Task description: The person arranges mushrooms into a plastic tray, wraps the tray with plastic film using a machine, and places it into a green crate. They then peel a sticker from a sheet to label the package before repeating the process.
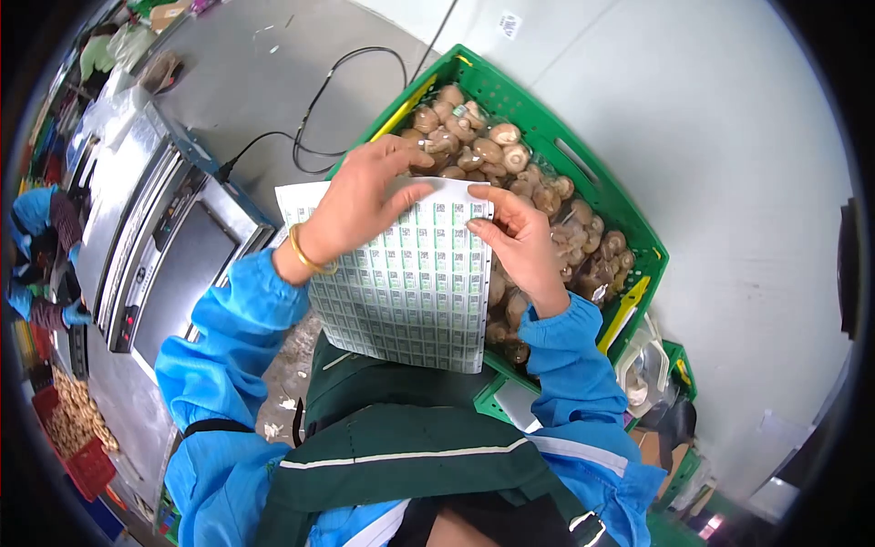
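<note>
A white sheet of stickers (pixel 401 273), printed with rows of small green labels and QR codes, hangs in front of my lap and curves down at its lower end. My left hand (pixel 357 196), with a gold bangle at the wrist, is over the sheet's upper left part; its thumb and forefinger are apart, with nothing visible between them. At the upper right corner, my right hand (pixel 521 239) grips the sheet's edge with thumb and forefinger. Behind the sheet, a green crate (pixel 597 169) holds many clear-wrapped packs of brown mushrooms (pixel 492 150), partly hidden by the sheet and my right arm.
On the left stands a metal wrapping machine (pixel 173 246) with a black cable (pixel 301 137) on the surface behind it. Another person's blue sleeve (pixel 35 210) shows at far left, near a red crate (pixel 82 465) of mushrooms. A clear container (pixel 643 374) stands at right.
</note>
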{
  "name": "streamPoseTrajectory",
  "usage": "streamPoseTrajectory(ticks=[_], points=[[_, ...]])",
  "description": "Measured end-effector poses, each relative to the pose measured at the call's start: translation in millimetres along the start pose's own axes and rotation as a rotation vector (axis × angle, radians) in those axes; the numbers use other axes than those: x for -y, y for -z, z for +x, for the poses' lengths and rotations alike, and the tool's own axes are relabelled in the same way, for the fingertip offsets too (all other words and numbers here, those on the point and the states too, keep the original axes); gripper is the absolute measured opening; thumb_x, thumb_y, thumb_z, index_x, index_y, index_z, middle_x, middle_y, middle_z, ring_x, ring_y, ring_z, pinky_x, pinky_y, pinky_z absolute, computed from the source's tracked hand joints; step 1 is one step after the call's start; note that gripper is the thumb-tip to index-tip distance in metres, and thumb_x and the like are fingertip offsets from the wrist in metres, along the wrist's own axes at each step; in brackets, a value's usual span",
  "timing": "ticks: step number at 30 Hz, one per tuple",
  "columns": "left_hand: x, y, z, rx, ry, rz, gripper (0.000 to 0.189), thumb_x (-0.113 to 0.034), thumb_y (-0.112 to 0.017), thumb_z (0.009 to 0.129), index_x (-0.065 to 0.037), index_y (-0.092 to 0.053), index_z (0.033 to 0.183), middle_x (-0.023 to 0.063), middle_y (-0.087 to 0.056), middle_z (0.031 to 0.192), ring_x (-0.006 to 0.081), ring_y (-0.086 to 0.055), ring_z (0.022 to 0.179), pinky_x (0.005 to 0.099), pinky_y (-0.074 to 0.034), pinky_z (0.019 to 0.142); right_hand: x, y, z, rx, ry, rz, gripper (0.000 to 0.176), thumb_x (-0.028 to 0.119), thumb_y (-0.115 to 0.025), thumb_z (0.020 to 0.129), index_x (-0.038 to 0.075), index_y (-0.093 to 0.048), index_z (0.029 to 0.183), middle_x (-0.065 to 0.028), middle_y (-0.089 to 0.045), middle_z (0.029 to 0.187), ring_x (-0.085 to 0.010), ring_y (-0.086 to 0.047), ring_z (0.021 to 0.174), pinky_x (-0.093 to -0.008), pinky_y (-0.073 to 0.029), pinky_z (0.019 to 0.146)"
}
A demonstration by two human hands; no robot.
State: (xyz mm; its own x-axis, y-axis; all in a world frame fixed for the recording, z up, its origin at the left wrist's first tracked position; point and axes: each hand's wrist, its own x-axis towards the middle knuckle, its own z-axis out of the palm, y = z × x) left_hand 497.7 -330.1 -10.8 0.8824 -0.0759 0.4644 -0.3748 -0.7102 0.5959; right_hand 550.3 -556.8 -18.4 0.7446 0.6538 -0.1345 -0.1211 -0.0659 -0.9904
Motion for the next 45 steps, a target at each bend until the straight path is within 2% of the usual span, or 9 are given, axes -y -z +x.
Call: streamPoseTrajectory(ticks=[1,6,12,22,24,31,34,37,45], points=[[-8,0,-4,0.007,-0.054,0.073,0.036,-0.017,-0.073,0.074,-0.001,-0.062,0.104,0.0153,-0.06,0.106,0.0346,-0.055,0.1,0.0387,-0.045,0.085,-1,3,-3,-0.057,0.027,-0.007,0.041,-0.005,-0.062,0.083,0.0,-0.052,0.123,-0.0049,-0.063,0.099,-0.0077,-0.057,0.089,-0.0232,-0.048,0.077],[-27,-31,-28,0.098,0.011,-0.07,0.047,-0.019,-0.079,0.068,-0.004,-0.063,0.109,0.0137,-0.063,0.104,0.0314,-0.058,0.094,0.0373,-0.047,0.081,-4,19,-25,-0.124,0.017,-0.066,0.043,-0.002,-0.065,0.081,-0.001,-0.054,0.123,-0.0051,-0.065,0.095,-0.0079,-0.059,0.082,-0.0222,-0.049,0.072],[-38,-35,-28,0.232,0.303,-0.398,0.022,-0.01,-0.074,0.076,-0.002,-0.067,0.095,0.0106,-0.067,0.086,0.0206,-0.063,0.08,0.0305,-0.049,0.069,1,35,-39,-0.102,-0.128,-0.009,0.029,0.0,-0.068,0.08,-0.003,-0.061,0.108,-0.0049,-0.065,0.09,-0.0091,-0.059,0.078,-0.0233,-0.048,0.07],[-40,-10,-11,0.372,0.201,-0.422,0.014,-0.01,-0.066,0.084,0.001,-0.062,0.092,0.0085,-0.061,0.077,0.0165,-0.058,0.069,0.0293,-0.045,0.062,19,31,-35,-0.032,-0.18,0.187,0.022,0.001,-0.068,0.079,-0.002,-0.063,0.1,-0.0045,-0.065,0.091,-0.009,-0.058,0.083,-0.0231,-0.046,0.076],[-42,-3,-9,0.414,0.186,-0.368,0.015,-0.014,-0.065,0.084,-0.001,-0.063,0.09,0.0123,-0.063,0.078,0.0263,-0.062,0.072,0.0334,-0.047,0.063,22,30,-36,0.039,-0.209,0.064,0.014,0.002,-0.067,0.08,-0.002,-0.063,0.093,-0.0035,-0.064,0.088,-0.0084,-0.058,0.082,-0.0228,-0.045,0.076],[-27,2,-25,0.517,0.358,-0.462,0.017,-0.016,-0.064,0.087,0.0,-0.062,0.091,0.0094,-0.061,0.073,0.0157,-0.055,0.066,0.0294,-0.044,0.062,-1,15,-40,-0.012,-0.096,-0.051,0.014,0.01,-0.066,0.085,-0.001,-0.063,0.092,-0.0002,-0.063,0.081,-0.0057,-0.057,0.072,-0.0201,-0.046,0.066],[-25,6,-26,0.551,0.421,-0.46,0.018,-0.017,-0.065,0.086,0.0,-0.063,0.091,0.0101,-0.061,0.072,0.0164,-0.056,0.065,0.0298,-0.044,0.062,0,13,-41,0.06,-0.176,-0.406,0.018,0.011,-0.07,0.082,-0.001,-0.063,0.094,-0.0035,-0.063,0.076,-0.0059,-0.053,0.066,-0.0223,-0.044,0.06],[-32,10,-24,0.555,0.429,-0.404,0.018,-0.017,-0.066,0.084,0.0,-0.064,0.09,0.0117,-0.061,0.071,0.0185,-0.058,0.066,0.0314,-0.045,0.063,-3,5,-38,-0.073,0.185,-0.431,0.017,0.011,-0.069,0.082,0.0,-0.065,0.093,-0.0031,-0.06,0.081,-0.0102,-0.055,0.074,-0.0244,-0.043,0.063],[-36,10,-29,0.581,0.411,-0.329,0.017,-0.014,-0.068,0.083,0.002,-0.063,0.085,0.0051,-0.058,0.066,0.0098,-0.05,0.062,0.0274,-0.041,0.057,0,0,-43,-0.07,0.531,-0.747,0.014,0.005,-0.072,0.073,0.003,-0.067,0.085,-0.0062,-0.06,0.082,-0.0214,-0.057,0.079,-0.0315,-0.046,0.066]])
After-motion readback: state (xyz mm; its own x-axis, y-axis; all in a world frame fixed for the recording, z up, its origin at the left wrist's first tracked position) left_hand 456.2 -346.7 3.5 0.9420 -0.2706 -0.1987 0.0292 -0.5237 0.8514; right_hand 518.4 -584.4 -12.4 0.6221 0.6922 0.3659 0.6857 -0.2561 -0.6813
